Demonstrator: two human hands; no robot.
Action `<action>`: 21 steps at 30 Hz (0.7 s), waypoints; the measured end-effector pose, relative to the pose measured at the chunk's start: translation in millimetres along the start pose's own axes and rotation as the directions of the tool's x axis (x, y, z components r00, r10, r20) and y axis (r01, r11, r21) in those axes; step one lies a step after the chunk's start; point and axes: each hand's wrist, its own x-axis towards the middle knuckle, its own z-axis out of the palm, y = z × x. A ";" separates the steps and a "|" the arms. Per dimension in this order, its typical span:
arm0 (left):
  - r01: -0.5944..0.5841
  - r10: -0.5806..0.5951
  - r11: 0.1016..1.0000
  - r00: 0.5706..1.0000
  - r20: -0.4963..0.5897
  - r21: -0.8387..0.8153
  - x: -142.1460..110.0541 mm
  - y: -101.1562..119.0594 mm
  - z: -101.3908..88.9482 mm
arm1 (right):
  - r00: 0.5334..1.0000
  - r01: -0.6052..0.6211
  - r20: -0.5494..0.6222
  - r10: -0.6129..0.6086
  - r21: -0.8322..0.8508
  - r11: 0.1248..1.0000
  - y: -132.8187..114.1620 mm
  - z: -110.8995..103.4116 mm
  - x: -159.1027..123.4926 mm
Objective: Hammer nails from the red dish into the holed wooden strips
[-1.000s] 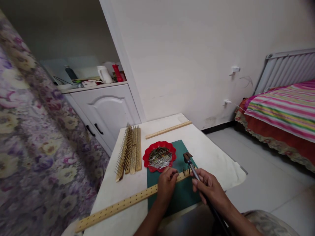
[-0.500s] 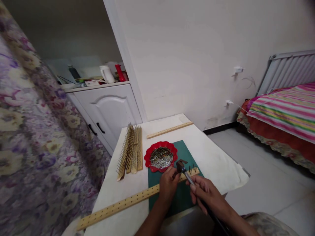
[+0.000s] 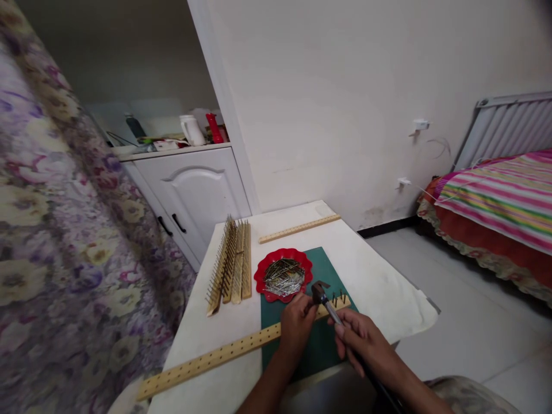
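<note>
A long wooden strip [image 3: 211, 360] with two rows of holes lies slantwise over a green mat [image 3: 319, 345]. Several dark nails [image 3: 339, 298] stand up from its right end. My left hand [image 3: 296, 323] rests on the strip, thumb and fingers pinched around a nail that is mostly hidden. Wrapped around the shaft of a claw hammer [image 3: 330, 307] is my right hand [image 3: 362, 339]. The hammer's head is right beside my left fingertips; whether it touches the nail I cannot tell. Behind my left hand, a red scalloped dish [image 3: 260, 275] holds a heap of loose nails [image 3: 284, 277].
Wooden strips full of upright nails [image 3: 228, 264] stand at the table's left side. Another strip [image 3: 299, 228] lies near the back edge of the white table [image 3: 379, 287]. Beyond are a white cabinet [image 3: 198, 190], a flowered curtain [image 3: 64, 230] and a bed [image 3: 495, 195].
The whole view has shifted slightly, so things sit a little further right. Both hands and the hammer keep nearly the same position over the strip.
</note>
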 end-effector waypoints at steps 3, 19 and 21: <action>-0.046 0.046 0.999 0.999 0.024 0.008 -4.3 0.2 -6.3 | 0.999 0.033 -0.033 -0.032 0.030 0.999 -6.4 -2.4 -1.0; -0.197 0.188 0.950 0.980 0.061 0.242 -22.4 -20.5 -12.4 | 0.987 0.078 -0.144 -0.068 0.063 0.995 -15.9 -17.1 -3.9; -0.195 0.185 0.950 0.981 0.065 0.242 -21.3 -19.5 -10.7 | 0.987 0.076 -0.145 -0.067 0.053 0.996 -15.1 -16.8 -4.5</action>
